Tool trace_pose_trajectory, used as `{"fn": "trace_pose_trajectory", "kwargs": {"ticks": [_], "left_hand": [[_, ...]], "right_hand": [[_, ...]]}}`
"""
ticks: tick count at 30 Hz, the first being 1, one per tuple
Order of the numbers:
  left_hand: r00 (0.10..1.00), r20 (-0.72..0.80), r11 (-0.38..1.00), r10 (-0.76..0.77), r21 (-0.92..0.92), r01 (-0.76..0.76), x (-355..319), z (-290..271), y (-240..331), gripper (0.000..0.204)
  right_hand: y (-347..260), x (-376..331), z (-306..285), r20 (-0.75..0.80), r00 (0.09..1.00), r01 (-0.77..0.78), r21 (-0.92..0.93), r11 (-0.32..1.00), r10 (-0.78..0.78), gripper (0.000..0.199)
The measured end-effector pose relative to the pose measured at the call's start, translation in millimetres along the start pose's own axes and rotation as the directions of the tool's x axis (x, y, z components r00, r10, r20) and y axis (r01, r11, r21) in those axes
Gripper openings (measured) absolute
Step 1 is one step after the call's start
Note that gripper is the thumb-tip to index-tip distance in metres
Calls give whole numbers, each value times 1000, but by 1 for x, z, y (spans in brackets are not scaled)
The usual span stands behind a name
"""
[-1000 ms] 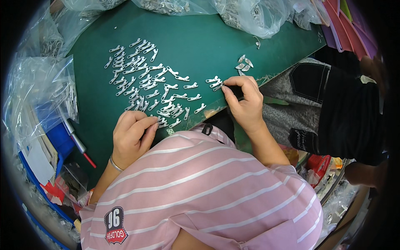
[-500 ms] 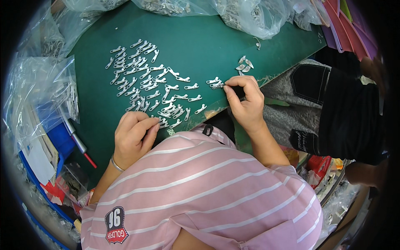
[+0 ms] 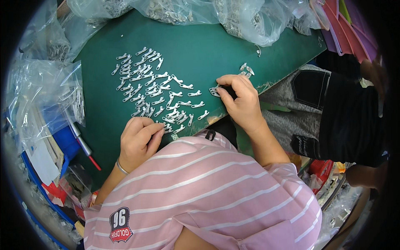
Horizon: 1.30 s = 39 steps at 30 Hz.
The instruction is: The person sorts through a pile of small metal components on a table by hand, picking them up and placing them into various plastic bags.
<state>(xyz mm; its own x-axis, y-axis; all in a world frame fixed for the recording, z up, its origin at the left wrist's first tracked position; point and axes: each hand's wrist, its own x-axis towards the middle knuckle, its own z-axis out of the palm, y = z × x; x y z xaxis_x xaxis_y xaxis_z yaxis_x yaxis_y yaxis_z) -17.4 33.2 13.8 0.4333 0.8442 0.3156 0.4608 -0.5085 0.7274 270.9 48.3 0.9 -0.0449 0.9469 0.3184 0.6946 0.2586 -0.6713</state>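
Silver pulls near green table edge, left fingers, right fingers both nearly closed, holds unclear

Your right hand has shifted slightly left and farther from you, and now it covers more of the small group of metal pieces.

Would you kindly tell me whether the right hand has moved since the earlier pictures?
Yes: the right hand has moved left, judged against the leaf-shaped pieces.
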Motion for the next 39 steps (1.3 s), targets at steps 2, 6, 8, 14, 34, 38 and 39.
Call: {"fn": "trace_pose_trajectory", "kwargs": {"ticks": [2,6,8,14,34,38,39], "left_hand": [[1000,2,1000,-3,1,3,0,-1,0,21],[1000,2,1000,-6,-3,6,-2,0,-1,21],[1000,-3,1000,-5,-2,5,-1,0,-1,21],[1000,-7,1000,19,-3,-19,0,-1,-2,22],[672,477,137,-567,-750,648,37,-4,6,26],[709,563,-6,-426,-785,619,43,-1,-4,29],[725,551,-7,-413,-798,603,43,-2,-6,29]], "right_hand": [[1,1,-1,25,1000,19,-25,1000,-18,17],[1,-1,0,30,998,58,-8,998,-58,17],[-3,-1,-2,45,996,74,-9,997,-74,17],[-3,-1,-7,90,995,31,5,999,-32,18],[-45,26,12,65,948,252,453,855,-313,18],[-61,35,24,45,926,291,547,785,-374,20],[-62,36,25,40,932,280,550,787,-360,20]]}}
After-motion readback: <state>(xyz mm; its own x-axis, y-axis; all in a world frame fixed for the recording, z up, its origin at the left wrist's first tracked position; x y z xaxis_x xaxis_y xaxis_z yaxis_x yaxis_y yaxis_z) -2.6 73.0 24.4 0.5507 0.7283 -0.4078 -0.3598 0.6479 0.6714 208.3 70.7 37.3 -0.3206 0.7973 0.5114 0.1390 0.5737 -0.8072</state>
